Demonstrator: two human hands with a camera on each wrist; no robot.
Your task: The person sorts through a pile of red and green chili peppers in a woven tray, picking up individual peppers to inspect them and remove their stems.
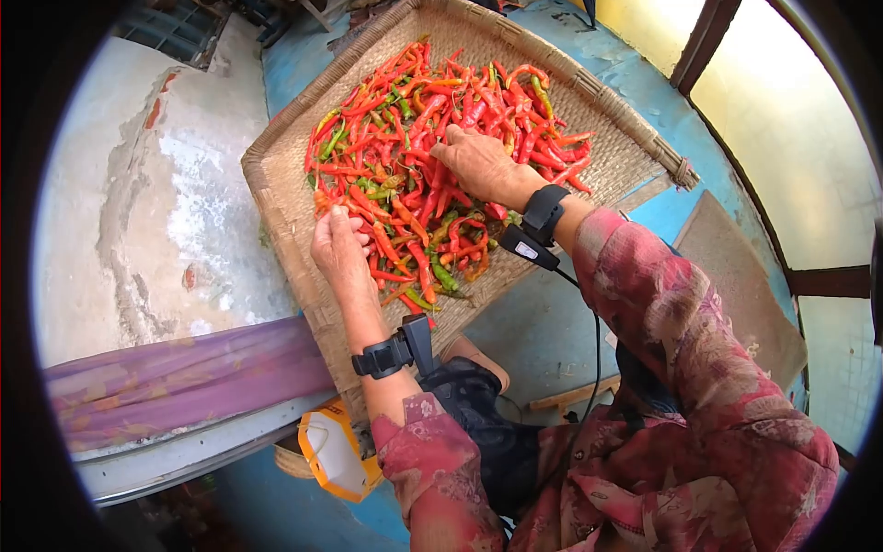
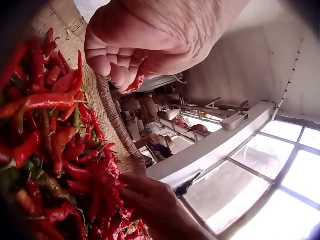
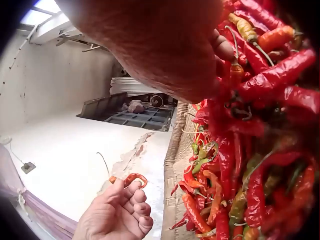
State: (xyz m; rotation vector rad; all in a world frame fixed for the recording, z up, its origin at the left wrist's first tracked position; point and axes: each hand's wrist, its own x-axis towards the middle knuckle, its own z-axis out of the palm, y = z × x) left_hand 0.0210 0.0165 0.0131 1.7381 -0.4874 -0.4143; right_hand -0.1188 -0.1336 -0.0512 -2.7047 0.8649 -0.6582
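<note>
A heap of chili peppers, mostly red with some green and orange, lies in a woven bamboo tray. My left hand is raised near the tray's left side. Between its thumb and fingers it pinches one curved red chili pepper, plainest in the right wrist view, with a thin stem sticking up. My right hand reaches down onto the middle of the heap, fingers among the peppers. Those fingertips are mostly hidden, and I cannot tell whether they grip a pepper.
At left is a worn white wall with a purple cloth below it. An orange-and-white box stands under the tray's near corner. Framed panes line the right side. A cable hangs from the right wrist camera.
</note>
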